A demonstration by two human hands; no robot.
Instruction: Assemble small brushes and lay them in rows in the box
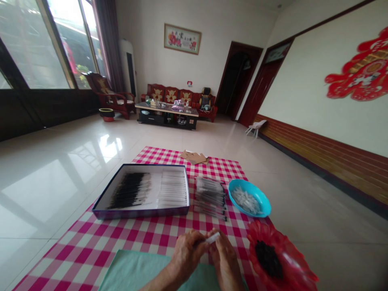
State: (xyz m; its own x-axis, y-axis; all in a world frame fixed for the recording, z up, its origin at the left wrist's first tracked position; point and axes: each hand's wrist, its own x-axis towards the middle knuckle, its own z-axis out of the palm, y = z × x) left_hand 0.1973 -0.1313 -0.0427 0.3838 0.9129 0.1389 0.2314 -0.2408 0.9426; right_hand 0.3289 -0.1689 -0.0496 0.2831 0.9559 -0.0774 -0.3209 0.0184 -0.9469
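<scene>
Head | small white tube [212, 238] | left hand [188, 254], right hand [222, 256] | grip clenched on it

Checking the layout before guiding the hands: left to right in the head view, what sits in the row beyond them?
Open shallow box → stack of plastic-sleeved sticks → blue bowl

**Bright daylight through a wide lens, bowed at the edges.**
I'm getting strong light from the upper left of the frame: the windows [36, 44] nearly blow out and throw broad glare across the tile floor [69, 190]. Shadows stay faint. The right wall [303, 125] bends toward the frame edge, the lower right corner falls dark, and the left hand [188, 254] and right hand [224, 258] look slightly soft.
</scene>
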